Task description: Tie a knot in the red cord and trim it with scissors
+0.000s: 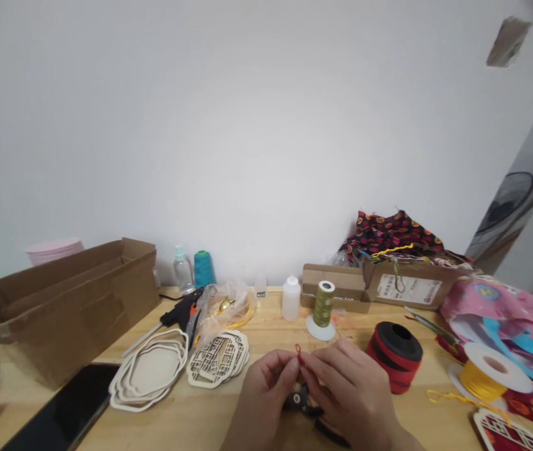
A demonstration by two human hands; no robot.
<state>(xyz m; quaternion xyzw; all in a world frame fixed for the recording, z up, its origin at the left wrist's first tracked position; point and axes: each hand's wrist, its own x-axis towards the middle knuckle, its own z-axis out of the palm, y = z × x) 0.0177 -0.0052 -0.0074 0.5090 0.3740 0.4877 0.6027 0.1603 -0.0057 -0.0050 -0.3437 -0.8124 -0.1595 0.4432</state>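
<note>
1. Item: I observe a red cord (298, 348), its small loop standing above the fingertips, in front and slightly left of the olive thread spool (324, 305).
2. Handling: I judge it light, soft and limp, hardly fragile, liable to twist; best held in a fingertip pinch just below the loop.
3. Left hand (269, 385): thumb and forefinger pinch the cord, to the spool's front left.
4. Right hand (357, 385): fingertips pinch the cord from the opposite side; the hand lies to the spool's front right.
5. Below both: a black tool (297, 399), also in front of the spool; mostly covered, type unconfirmed.
</note>
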